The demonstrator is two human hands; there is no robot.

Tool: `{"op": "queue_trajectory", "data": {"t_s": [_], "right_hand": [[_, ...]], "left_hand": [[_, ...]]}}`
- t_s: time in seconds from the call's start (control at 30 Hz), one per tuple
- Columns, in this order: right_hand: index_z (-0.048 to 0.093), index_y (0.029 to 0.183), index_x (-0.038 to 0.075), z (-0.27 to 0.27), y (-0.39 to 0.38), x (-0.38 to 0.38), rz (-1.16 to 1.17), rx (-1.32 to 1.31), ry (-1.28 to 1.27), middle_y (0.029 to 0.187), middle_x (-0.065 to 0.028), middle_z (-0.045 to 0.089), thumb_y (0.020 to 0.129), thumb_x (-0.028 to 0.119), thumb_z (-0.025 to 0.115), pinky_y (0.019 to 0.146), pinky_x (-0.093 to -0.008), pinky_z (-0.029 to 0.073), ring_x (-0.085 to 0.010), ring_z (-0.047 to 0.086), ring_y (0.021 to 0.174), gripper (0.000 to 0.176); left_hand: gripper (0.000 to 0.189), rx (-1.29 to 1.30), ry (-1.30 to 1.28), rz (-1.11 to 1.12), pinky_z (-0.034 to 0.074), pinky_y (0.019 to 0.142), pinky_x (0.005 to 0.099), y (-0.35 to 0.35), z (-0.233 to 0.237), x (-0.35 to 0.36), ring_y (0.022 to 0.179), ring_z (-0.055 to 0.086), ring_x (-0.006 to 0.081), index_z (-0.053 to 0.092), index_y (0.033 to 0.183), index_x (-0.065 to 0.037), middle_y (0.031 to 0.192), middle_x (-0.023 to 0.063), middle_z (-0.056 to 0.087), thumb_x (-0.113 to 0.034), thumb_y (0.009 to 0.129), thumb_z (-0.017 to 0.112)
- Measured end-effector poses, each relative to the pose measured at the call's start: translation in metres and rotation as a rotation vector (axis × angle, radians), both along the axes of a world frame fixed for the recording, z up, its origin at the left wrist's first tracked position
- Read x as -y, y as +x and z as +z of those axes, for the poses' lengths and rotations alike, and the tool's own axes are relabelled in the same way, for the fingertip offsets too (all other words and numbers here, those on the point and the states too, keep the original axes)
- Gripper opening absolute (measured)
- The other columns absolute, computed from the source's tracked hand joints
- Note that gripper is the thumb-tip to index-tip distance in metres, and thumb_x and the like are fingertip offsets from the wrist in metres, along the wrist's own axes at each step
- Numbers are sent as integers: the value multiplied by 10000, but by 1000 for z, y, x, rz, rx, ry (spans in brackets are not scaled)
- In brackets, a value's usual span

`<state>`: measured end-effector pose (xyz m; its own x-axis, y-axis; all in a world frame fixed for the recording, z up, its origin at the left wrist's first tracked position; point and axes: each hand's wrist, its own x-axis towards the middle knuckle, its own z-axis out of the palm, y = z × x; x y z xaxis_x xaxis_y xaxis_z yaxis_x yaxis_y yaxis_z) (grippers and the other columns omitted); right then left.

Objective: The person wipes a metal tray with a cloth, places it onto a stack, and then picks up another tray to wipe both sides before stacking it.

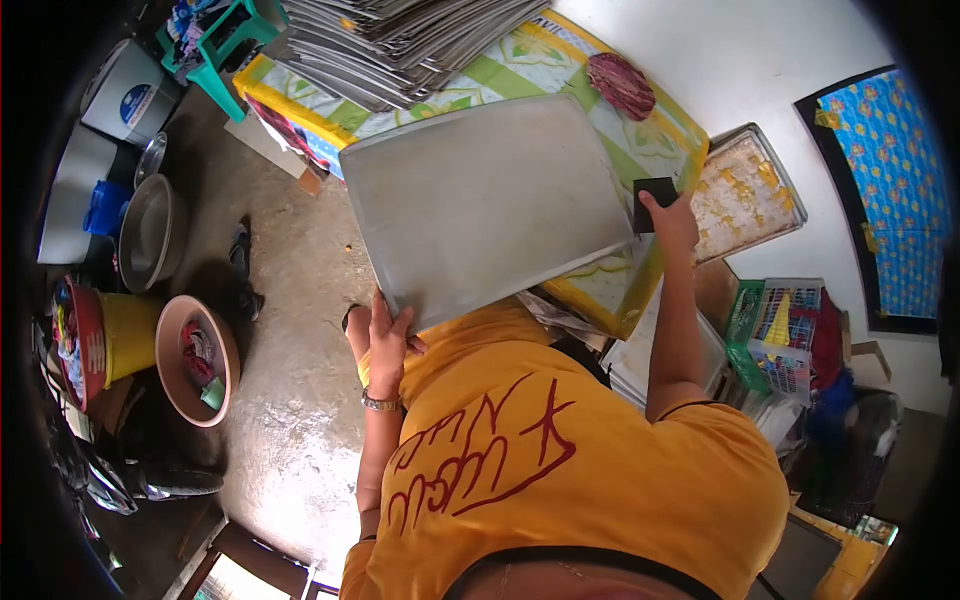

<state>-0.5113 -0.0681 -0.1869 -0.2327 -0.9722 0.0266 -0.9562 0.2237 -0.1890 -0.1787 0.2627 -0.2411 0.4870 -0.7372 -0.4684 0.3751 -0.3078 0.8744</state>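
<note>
A wide, flat metal baking tray [490, 205] lies tilted across the near side of the table. My left hand [388, 338] grips its near left corner, thumb on top and fingers curled under the rim. Just off the tray's right edge, my right hand [676, 222] is closed around a flat black rectangular piece [654, 192], with the thumb pressed on its face. A crumpled dark red cloth [621, 86] rests on the table beyond the tray.
A tall stack of metal trays [400, 45] stands on the table's patterned yellow-green cover [535, 50]. Right of it leans a tray with yellowish residue [745, 195]. Plastic baskets [780, 325] sit lower right. Basins, including a pink one [165, 350], stand on the left floor.
</note>
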Motion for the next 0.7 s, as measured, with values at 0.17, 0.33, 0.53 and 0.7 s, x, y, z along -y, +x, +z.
{"op": "queue_trajectory", "data": {"t_s": [0.17,0.33,0.53,0.7], "right_hand": [[521,1193,74,-15,9,-3,3,-87,38,1098,-180,669,716,652,693,811,-506,494,-389,642,1012,769],[512,1145,60,-16,13,8,183,-94,-30,1147,-127,646,767,559,702,781,-475,504,-355,633,1018,654],[522,1159,71,-6,12,26,320,-170,78,1126,-138,658,760,591,690,778,-462,510,-347,637,1020,676],[535,1153,69,-8,15,31,344,-112,52,1098,-151,671,755,611,685,786,-477,507,-352,641,1021,689]], "left_hand": [[619,-63,-51,-16,458,374,217,2,-8,0,456,543,148,244,1468,-5,1092,134,568,-59,911,511],[549,-10,-46,-20,449,364,218,3,-12,0,493,534,152,305,1416,28,1071,125,537,-48,910,503],[532,15,-32,-1,456,372,216,2,-11,2,504,534,151,329,1400,30,1063,118,527,-48,907,511],[498,-7,-64,2,463,370,225,1,-7,1,503,536,151,380,1369,25,1042,107,507,-55,899,525]]}}
